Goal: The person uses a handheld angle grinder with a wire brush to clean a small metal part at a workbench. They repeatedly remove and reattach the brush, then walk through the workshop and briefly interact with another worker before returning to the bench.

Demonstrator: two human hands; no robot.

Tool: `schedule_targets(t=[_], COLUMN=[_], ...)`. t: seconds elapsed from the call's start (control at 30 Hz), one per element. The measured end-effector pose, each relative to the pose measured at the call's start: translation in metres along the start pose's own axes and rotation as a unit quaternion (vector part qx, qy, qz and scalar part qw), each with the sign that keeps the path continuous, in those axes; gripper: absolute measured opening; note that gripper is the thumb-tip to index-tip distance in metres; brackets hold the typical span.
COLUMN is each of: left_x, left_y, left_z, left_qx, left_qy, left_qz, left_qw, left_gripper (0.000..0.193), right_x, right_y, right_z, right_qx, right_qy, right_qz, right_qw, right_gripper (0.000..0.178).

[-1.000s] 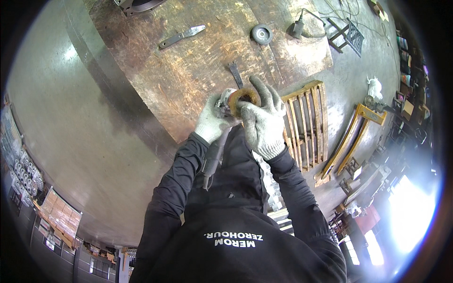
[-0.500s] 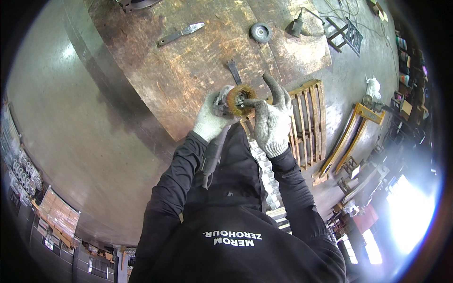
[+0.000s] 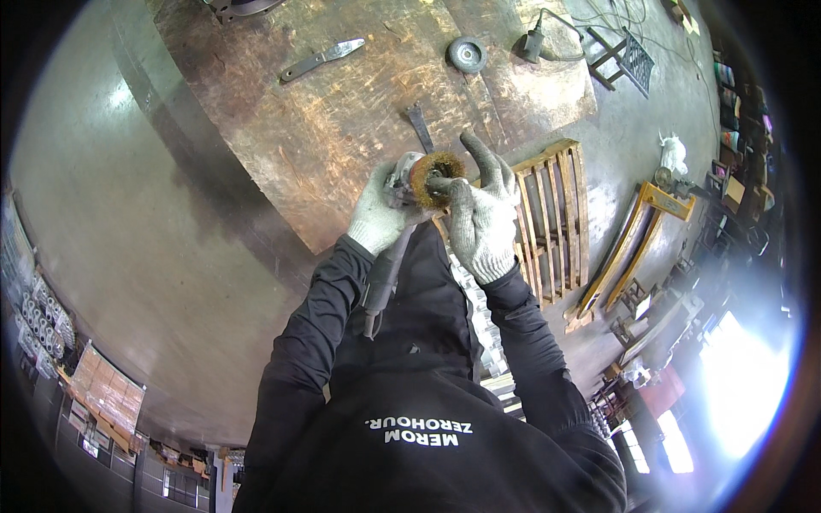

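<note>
At the centre of the frame, the left hand (image 3: 374,214) has its gloved fingers wrapped round the head of a grinder (image 3: 384,278), whose long axis slants down and slightly left to its narrow tail end, while its bristly wire brush (image 3: 422,180) faces right. The right hand (image 3: 484,224) pokes one finger into the brush's hollow and stretches another upward; that inner tip is hidden, so whether these fingers grip anything cannot be told. White lettering sits upside down on the black top (image 3: 440,393), lower centre.
</note>
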State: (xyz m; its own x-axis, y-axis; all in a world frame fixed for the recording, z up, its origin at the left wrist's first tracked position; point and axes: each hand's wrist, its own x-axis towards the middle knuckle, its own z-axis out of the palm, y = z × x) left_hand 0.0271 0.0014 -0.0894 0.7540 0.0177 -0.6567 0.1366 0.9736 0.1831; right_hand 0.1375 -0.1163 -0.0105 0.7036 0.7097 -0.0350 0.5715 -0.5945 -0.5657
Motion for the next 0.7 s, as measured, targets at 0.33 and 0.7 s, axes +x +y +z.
schedule_targets(t=[0.33,0.7], left_x=[0.000,-0.027], left_y=[-0.003,0.003], left_z=[0.002,0.046], left_qx=[-0.066,0.638], left_qy=[-0.009,0.191], left_qz=[0.004,0.139], left_qw=[0.998,0.733], left_gripper=[0.090,0.072], right_x=[0.002,-0.030], right_y=[-0.001,0.009], right_z=[-0.003,-0.021], right_qx=[-0.015,0.242], right_qy=[0.013,0.049], right_qz=[0.034,0.184], right_qw=[0.999,0.952], right_gripper=[0.016,0.044])
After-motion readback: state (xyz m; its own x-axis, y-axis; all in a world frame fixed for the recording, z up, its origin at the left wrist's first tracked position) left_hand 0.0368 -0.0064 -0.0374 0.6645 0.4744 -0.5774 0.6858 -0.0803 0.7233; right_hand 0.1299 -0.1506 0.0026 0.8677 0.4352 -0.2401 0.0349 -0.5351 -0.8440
